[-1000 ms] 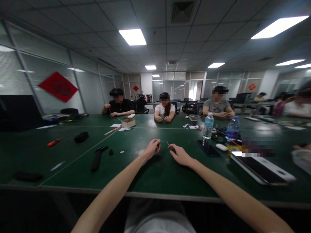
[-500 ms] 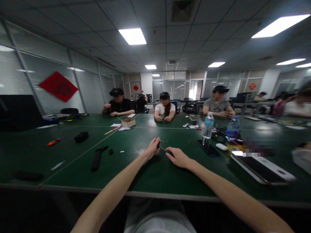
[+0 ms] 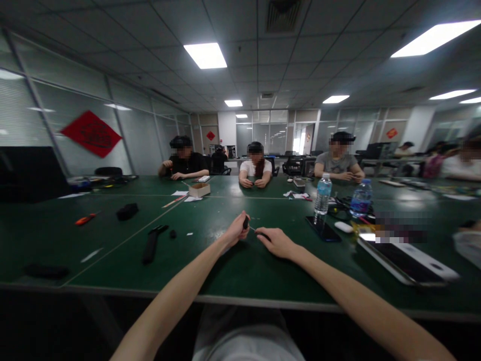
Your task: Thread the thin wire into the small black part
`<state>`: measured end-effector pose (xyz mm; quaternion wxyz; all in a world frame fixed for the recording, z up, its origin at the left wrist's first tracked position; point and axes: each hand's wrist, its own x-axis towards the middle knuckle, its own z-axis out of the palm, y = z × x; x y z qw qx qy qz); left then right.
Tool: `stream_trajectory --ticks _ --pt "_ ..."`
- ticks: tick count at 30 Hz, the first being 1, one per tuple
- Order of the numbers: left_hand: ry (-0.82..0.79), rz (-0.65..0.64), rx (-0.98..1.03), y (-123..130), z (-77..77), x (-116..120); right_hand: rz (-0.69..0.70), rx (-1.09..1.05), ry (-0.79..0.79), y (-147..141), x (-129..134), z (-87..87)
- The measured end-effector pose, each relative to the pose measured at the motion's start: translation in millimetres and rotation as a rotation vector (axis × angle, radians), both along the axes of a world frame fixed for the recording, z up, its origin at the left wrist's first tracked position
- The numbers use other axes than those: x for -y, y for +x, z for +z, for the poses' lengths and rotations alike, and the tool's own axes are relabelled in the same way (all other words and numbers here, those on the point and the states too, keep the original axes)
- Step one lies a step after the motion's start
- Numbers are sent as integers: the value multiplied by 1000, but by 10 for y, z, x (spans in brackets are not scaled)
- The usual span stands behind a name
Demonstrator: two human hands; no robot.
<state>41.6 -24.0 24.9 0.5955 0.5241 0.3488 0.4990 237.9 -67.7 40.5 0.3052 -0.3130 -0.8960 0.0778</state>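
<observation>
My left hand [image 3: 237, 228], closed, grips a small black part [image 3: 245, 222] whose exact kind I cannot make out. In my right hand [image 3: 277, 242] is a screwdriver [image 3: 261, 234] with a dark handle, mostly covered by the fingers. Its thin metal shaft points left and reaches the side of the left hand near the black part; whether the tip touches it is too small to tell. Both hands are just above the green table [image 3: 225, 281]. To their left lie a black T-shaped piece [image 3: 151, 245], a small black knob-like piece [image 3: 173, 234] and a white scrap [image 3: 190, 234].
Farther left are an orange-handled screwdriver [image 3: 85, 219] and a black block [image 3: 128, 211]. On the right lie a dark phone [image 3: 323, 229], a white mouse [image 3: 343, 227], two water bottles [image 3: 323, 195] and a white-edged device [image 3: 408, 260]. A small open box [image 3: 199, 189] sits ahead. Several people sit around.
My left hand and the black part in it have tilted slightly, showing more of the part. The right hand stays nearly in place with the screwdriver.
</observation>
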Motion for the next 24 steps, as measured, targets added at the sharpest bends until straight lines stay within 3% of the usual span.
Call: stream_trajectory --ticks 6,24 --pt "-15 -34 3 -18 0 9 4 19 21 0 7 9" --pt "39 63 -51 -15 -3 -25 -11 -1 6 -11 40 34"
